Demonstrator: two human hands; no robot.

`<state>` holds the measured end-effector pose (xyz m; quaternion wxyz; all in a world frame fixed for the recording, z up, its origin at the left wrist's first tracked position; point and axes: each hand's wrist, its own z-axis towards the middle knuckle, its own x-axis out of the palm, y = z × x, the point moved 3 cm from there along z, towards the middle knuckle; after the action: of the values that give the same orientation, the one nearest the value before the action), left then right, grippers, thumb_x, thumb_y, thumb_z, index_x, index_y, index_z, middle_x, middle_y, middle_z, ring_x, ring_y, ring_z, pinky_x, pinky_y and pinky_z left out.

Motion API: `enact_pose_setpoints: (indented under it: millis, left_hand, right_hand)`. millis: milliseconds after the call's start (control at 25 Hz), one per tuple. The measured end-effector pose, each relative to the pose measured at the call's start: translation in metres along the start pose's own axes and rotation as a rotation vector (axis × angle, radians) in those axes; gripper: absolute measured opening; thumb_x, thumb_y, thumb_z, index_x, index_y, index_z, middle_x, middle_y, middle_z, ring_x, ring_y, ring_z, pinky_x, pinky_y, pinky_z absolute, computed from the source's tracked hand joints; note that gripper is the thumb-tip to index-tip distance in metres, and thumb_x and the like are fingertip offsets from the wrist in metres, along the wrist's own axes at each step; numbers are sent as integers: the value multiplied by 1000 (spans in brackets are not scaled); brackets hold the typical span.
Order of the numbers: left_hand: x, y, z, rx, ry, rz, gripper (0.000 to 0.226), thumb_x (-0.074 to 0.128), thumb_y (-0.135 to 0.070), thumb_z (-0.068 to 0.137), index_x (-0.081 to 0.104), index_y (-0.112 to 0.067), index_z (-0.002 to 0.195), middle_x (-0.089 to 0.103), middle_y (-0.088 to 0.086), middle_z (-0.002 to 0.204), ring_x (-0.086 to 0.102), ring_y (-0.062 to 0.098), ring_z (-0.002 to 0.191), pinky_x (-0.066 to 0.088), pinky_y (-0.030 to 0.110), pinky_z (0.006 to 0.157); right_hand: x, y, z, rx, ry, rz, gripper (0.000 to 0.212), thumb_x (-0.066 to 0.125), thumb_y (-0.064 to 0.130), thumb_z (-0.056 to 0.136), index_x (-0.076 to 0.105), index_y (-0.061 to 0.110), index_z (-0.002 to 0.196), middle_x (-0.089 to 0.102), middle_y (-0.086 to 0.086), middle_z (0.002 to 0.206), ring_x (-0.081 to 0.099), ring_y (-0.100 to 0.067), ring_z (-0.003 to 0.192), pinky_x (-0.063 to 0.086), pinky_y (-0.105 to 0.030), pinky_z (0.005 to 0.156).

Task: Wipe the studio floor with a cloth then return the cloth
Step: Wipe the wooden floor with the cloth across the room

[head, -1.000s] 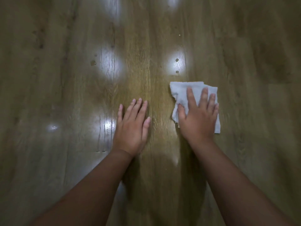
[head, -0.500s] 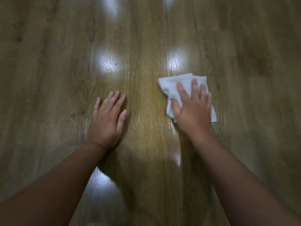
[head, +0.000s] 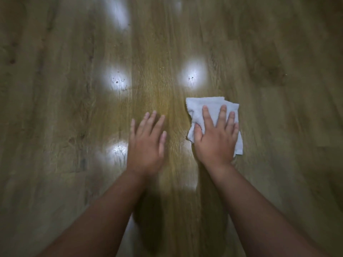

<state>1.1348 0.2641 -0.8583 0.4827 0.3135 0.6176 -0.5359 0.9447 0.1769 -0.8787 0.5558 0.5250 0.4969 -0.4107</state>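
- Wood-grain floor (head: 55, 108) fills the far left out to the frame edge; three bright light patches lie there, one (head: 117, 79) with dark specks in it.
- Left hand (head: 146, 143), blurred, lies flat with fingers straight and together, palm down on bare floor, holding nothing.
- A narrow strip of bare plank separates the two hands.
- Right hand (head: 216, 140) presses flat, fingers spread, on the white cloth (head: 213, 105).
- The cloth's folded edges show beyond the fingertips and on both sides of the hand.
- Open floor runs right of the cloth to the frame edge.
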Motion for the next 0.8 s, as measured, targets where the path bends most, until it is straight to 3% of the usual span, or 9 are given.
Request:
enact_pose_setpoints:
  millis: [120, 360, 520, 640, 800]
  left_hand:
    - [24, -44, 9, 12, 34, -17, 54, 24, -40, 111, 38, -21, 160, 31, 1, 169, 17, 17, 159, 8, 52, 129]
    - [30, -38, 11, -25, 24, -4, 55, 24, -42, 110, 40, -21, 159, 30, 1, 169, 15, 16, 160, 9, 52, 129]
    - [32, -36, 12, -22, 9, 8, 54, 29, -43, 109, 43, -21, 157, 33, 3, 168, 18, 18, 159, 10, 54, 128]
    - [29, -40, 13, -4, 20, 22, 54, 30, -42, 109, 43, -22, 157, 34, 4, 167, 20, 20, 159, 10, 55, 128]
    - [30, -41, 14, 16, 2, 41, 53, 29, -40, 109, 45, -21, 156, 38, 3, 166, 25, 19, 157, 12, 54, 128]
  right_hand:
    - [0, -2, 0, -6, -13, 4, 65, 26, 60, 103, 23, 39, 164, 11, -15, 174, 6, -41, 160, 10, -58, 128]
    - [-6, -27, 15, -42, 36, 1, 66, 21, 60, 103, 18, 39, 165, 7, -13, 175, 3, -38, 161, 8, -56, 129]
    - [-21, -90, 31, 95, -19, 19, 65, 26, 57, 103, 25, 35, 164, 14, -15, 173, 9, -41, 159, 12, -58, 128]
    - [-18, -69, 10, 166, -20, 57, 64, 29, 55, 103, 27, 35, 164, 11, -16, 174, 6, -42, 159, 10, -57, 128]
    - [-8, -23, 14, -208, 42, 63, 62, 31, 53, 103, 31, 36, 162, 15, -14, 174, 9, -41, 160, 10, -57, 128]
